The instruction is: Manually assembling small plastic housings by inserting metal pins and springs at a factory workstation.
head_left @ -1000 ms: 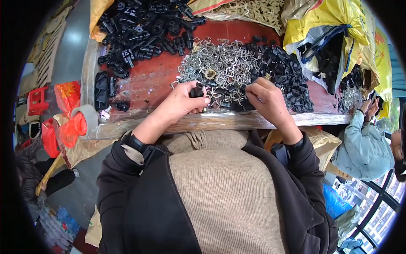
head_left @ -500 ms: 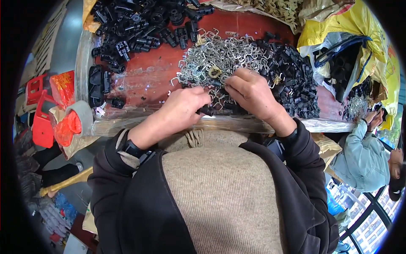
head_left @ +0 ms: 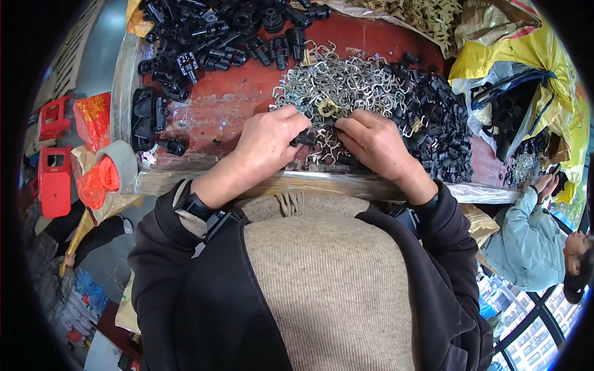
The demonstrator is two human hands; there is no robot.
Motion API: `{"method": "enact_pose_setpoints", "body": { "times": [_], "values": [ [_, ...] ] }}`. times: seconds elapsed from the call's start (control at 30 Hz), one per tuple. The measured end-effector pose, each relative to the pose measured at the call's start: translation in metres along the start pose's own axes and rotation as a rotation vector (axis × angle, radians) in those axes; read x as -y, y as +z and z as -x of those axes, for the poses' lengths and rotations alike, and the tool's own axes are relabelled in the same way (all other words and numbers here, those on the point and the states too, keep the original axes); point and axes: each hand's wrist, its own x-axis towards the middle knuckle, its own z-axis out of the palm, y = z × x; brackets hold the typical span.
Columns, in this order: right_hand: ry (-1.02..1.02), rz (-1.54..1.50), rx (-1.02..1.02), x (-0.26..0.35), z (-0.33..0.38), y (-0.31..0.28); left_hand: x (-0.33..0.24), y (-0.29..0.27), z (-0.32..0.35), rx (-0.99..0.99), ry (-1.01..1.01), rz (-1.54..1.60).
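Note:
My left hand [head_left: 270, 137] is closed around a black plastic fitting [head_left: 305, 137], whose end sticks out past the fingers near the table's front edge. To its right my right hand [head_left: 377, 142] is pinched, thumb against fingers, with a small dark bit at the fingertips that I cannot make out. The two hands are slightly apart. Just beyond them lies a heap of bent silver wire clips [head_left: 346, 80], with a yellowish ring [head_left: 327, 108] on top. Small black plastic pieces [head_left: 436, 123] are piled to the right of the clips.
Larger black fittings [head_left: 216, 37] cover the back left of the red tabletop [head_left: 210, 108]. Tan clips [head_left: 421, 21] lie in a sack at the back. A yellow bag [head_left: 526, 55] stands right, near a co-worker [head_left: 526, 241]. A tape roll [head_left: 124, 164] sits at the left corner.
My right hand has drawn back a little from the clip heap, and more of the fitting in my left hand shows. The whole view has shifted slightly.

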Motion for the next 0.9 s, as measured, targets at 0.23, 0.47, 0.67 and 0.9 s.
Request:
{"method": "enact_pose_setpoints", "body": {
  "times": [0.23,0.47,0.67,0.9],
  "values": [
    [0.018,-0.011,-0.014,0.001,0.006,-0.003,-0.006,0.002,-0.002,0.001,0.036,-0.071],
    [0.096,-0.134,0.007,0.003,0.004,-0.005,0.002,-0.004,-0.004,-0.08,0.051,0.212],
    [0.161,-0.381,0.023,0.014,-0.011,-0.007,0.006,-0.005,-0.007,-0.084,-0.09,0.728],
    [0.324,-0.788,0.122,0.018,-0.02,-0.004,-0.003,-0.013,-0.003,0.062,-0.272,0.998]
  ]
}}
